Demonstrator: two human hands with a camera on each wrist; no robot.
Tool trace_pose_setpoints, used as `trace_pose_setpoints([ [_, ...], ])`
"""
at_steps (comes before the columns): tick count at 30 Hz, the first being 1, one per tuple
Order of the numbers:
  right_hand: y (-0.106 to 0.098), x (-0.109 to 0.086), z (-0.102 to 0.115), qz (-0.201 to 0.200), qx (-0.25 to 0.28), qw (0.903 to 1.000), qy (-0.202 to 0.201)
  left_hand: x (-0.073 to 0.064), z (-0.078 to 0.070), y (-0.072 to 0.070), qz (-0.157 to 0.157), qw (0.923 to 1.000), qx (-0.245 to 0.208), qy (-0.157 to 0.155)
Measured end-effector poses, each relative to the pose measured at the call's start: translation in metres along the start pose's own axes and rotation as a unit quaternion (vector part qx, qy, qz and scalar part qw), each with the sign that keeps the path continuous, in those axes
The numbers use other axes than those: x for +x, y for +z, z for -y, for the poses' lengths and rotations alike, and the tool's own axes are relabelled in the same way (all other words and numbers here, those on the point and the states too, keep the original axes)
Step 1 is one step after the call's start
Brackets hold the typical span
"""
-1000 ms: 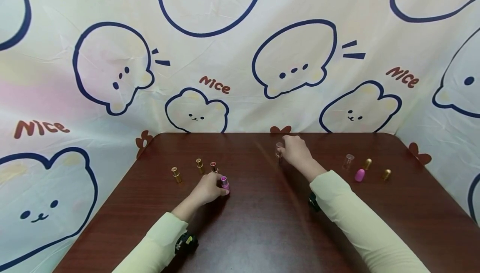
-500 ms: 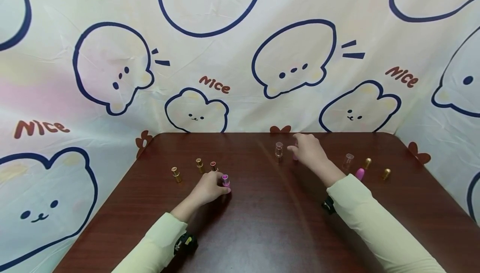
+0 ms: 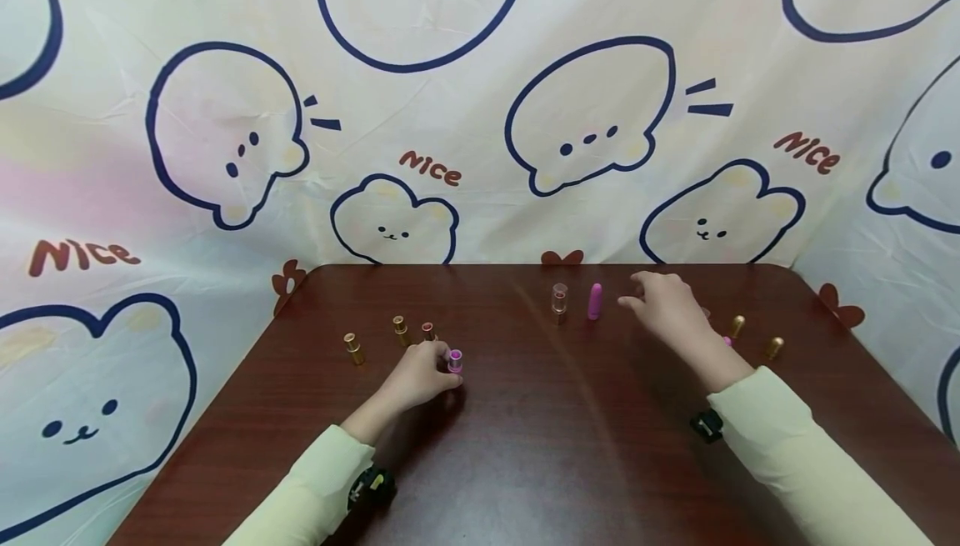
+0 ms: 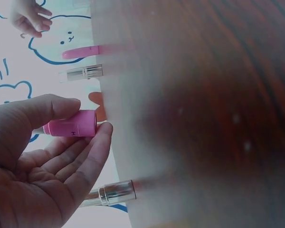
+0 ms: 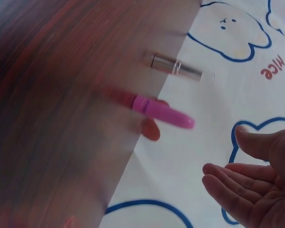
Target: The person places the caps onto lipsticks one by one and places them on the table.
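An uncapped pink lipstick [image 3: 455,363] stands between the thumb and fingers of my left hand [image 3: 415,377], which pinches it at the table. In the left wrist view the lipstick's pink base [image 4: 73,124] lies under the thumb. My right hand [image 3: 671,308] holds nothing; its thumb and fingers are spread above the table at the right. To its left a capped pink lipstick [image 3: 595,302] stands upright, beside a lipstick with a clear cap [image 3: 559,303]. Part of a pink cap [image 3: 727,340] shows behind my right wrist. The loose clear cap is mostly hidden by that hand.
Two gold lipstick tubes [image 3: 353,348] and a rose-gold lipstick [image 3: 428,332] stand uncapped near my left hand. At the right are two gold caps [image 3: 776,348]. The brown table [image 3: 525,446] ends at a cartoon-printed cloth [image 3: 480,112].
My right hand has let go of the capped pink lipstick, which stays standing, and moved right toward the loose caps. My left hand has shifted the uncapped pink lipstick slightly to the right.
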State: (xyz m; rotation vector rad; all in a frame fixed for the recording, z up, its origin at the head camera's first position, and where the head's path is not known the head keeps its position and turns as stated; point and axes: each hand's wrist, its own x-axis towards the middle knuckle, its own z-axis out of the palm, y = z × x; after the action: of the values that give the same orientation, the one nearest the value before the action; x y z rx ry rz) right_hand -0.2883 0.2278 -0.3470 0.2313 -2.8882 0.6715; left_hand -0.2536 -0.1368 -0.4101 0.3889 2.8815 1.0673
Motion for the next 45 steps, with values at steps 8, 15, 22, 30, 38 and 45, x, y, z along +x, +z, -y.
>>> trace_pose_setpoints([
  [8, -0.016, -0.015, -0.025, -0.019, -0.015, 0.9997, 0.008, 0.001, 0.000, 0.000, 0.000, 0.9999, 0.004, 0.012],
  [15, -0.029, -0.024, -0.041, 0.002, -0.024, 0.9992, 0.033, 0.001, -0.001, 0.000, 0.004, 0.9999, -0.004, 0.015],
  [22, -0.040, -0.032, -0.062, 0.017, -0.037, 0.9975, 0.057, 0.000, -0.001, -0.003, 0.012, 0.9995, -0.014, 0.026],
  [30, -0.043, -0.040, -0.084, 0.041, -0.042, 0.9950, 0.081, -0.001, 0.000, -0.004, 0.012, 0.9992, -0.020, 0.031],
  [38, -0.035, -0.042, -0.098, 0.070, -0.039, 0.9914, 0.103, -0.002, 0.000, -0.004, 0.010, 0.9989, -0.027, 0.036],
  [45, -0.027, -0.040, -0.107, 0.091, -0.039, 0.9886, 0.114, -0.003, 0.000, -0.004, 0.011, 0.9987, -0.029, 0.040],
])
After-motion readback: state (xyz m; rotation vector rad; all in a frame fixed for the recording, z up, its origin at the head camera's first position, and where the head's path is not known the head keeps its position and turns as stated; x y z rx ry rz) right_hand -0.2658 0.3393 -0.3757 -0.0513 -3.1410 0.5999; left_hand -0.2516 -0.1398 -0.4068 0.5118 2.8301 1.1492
